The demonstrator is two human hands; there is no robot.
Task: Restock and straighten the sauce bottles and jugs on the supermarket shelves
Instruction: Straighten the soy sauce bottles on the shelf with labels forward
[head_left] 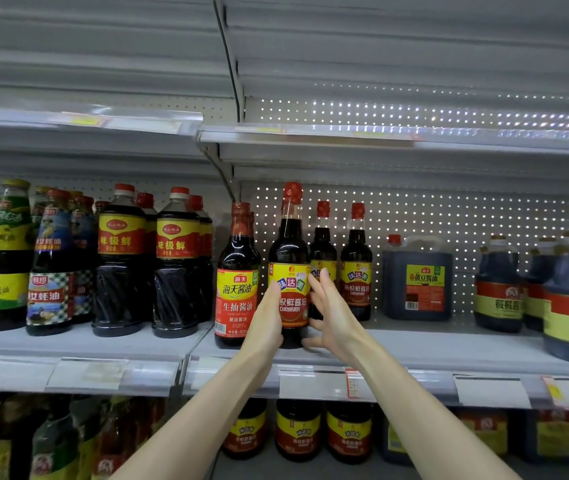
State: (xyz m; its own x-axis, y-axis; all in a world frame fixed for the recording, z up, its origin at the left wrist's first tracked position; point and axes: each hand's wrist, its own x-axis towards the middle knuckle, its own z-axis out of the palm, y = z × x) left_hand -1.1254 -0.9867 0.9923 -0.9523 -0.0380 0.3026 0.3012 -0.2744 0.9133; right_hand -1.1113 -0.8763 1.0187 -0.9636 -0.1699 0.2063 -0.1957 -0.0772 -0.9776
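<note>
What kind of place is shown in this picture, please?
Most likely a supermarket condiment aisle: long grey metal shelves, clear plastic price-tag strips along their front edges, and rows of dark sauce bottles with red caps and yellow-red labels.

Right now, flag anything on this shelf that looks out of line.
Nothing spilled or damaged. The square jug sits far back, behind the round jugs beside it. The bottle between the left hand and right hand stands ahead of its two twins.
</note>
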